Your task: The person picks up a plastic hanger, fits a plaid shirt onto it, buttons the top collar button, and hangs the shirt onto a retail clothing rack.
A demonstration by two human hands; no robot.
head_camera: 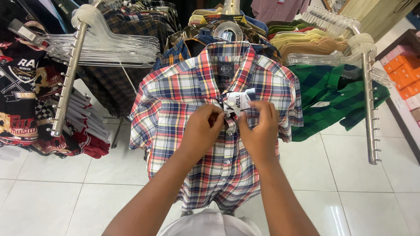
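A red, blue and cream plaid short-sleeved shirt (175, 100) hangs on a clear plastic hanger (228, 30) right in front of me. My left hand (202, 131) pinches the button placket at chest height. My right hand (261, 131) grips the placket from the other side, fingers touching a white hang tag (236, 103) that dangles from the front. Both hands sit close together over the shirt's middle buttons.
A metal rack arm (65, 83) at left carries several empty clear hangers and dark printed shirts. Another metal arm (371, 109) at right holds a green plaid shirt (332, 96). Folded shirts stack behind. Orange boxes (404, 72) line a shelf at far right. White floor tiles lie below.
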